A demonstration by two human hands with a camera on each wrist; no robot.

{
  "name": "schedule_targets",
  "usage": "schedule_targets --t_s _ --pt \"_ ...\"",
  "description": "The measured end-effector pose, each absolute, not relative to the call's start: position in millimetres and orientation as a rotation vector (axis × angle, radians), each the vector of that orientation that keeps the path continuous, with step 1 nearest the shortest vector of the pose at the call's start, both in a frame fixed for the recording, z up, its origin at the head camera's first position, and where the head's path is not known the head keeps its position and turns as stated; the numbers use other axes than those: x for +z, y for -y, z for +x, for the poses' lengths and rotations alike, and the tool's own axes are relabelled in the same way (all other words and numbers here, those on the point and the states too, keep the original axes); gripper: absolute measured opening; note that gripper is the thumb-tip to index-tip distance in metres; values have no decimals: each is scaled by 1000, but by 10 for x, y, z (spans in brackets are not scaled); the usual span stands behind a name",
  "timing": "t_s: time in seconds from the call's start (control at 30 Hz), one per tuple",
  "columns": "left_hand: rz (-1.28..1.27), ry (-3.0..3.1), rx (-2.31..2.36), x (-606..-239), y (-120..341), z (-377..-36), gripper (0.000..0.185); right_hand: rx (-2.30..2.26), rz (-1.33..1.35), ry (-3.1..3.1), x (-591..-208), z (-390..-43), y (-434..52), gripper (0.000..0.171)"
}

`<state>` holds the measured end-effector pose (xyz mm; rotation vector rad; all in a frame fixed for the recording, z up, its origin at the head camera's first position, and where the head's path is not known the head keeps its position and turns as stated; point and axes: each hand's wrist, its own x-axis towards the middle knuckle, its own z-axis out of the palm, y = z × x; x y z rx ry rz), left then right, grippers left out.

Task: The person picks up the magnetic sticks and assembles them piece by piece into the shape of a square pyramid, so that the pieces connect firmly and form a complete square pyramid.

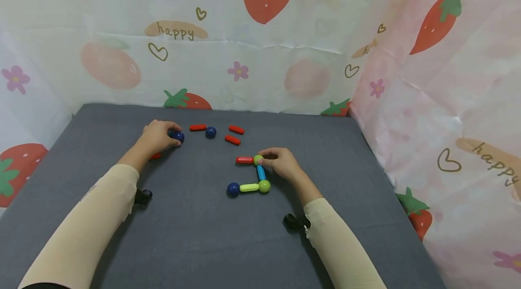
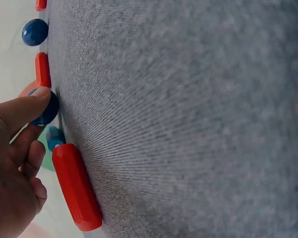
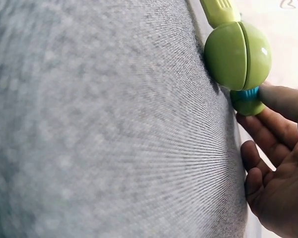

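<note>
On the grey mat (image 1: pixel 195 239) my left hand (image 1: pixel 164 135) curls round a dark blue ball (image 1: pixel 178 136); the left wrist view shows a fingertip (image 2: pixel 37 99) on top of that ball (image 2: pixel 45 111). A red stick (image 2: pixel 77 186) lies under my left wrist. My right hand (image 1: pixel 272 159) pinches a green ball (image 1: pixel 258 159) at the top of a joined chain: red stick (image 1: pixel 244 160), blue stick (image 1: pixel 261 172), second green ball (image 1: pixel 264 186), yellow-green stick (image 1: pixel 249 187), dark blue ball (image 1: pixel 233 189). In the right wrist view the second green ball (image 3: pixel 237 55) is close up.
Loose pieces lie at the back of the mat: a red stick (image 1: pixel 197 127), a dark blue ball (image 1: pixel 210 132) and two more red sticks (image 1: pixel 236 129) (image 1: pixel 232 139). Strawberry-print sheets (image 1: pixel 427 99) wall in the mat at the back and right.
</note>
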<state>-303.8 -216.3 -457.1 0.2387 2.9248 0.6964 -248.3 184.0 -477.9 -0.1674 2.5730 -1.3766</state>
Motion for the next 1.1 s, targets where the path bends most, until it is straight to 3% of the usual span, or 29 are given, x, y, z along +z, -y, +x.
schedule_targets --t_s 1.1 --pt "368 -2811 1105 -4585 1630 -2620 41 -1401 -141 -2558 -4797 -2480 -1839 28"
